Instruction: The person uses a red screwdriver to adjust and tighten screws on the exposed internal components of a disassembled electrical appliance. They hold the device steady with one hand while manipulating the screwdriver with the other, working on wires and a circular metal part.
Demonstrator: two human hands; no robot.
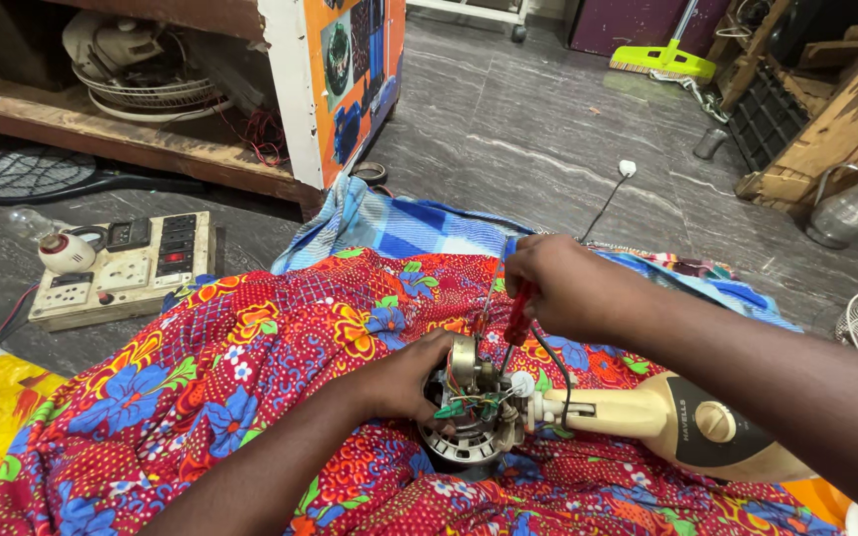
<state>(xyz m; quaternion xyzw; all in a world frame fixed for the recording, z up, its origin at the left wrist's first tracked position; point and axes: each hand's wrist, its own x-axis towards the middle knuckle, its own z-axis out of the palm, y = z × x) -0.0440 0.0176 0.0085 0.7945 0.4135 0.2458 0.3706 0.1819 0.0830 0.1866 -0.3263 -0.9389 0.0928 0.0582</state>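
Observation:
A small fan motor with exposed windings and green and red wires rests on my lap, over a red flowered cloth. It is joined to a cream fan neck and base with a round knob. My left hand grips the motor from the left side. My right hand is closed on a red-handled screwdriver, whose tip points down into the top of the motor. A thin black wire runs from the motor up past my right hand.
A beige switchboard with sockets and a bulb lies on the floor at left. A racket-shaped insect swatter, a wooden shelf with fan guards, a blue checked cloth, a metal jug and a green broom lie around.

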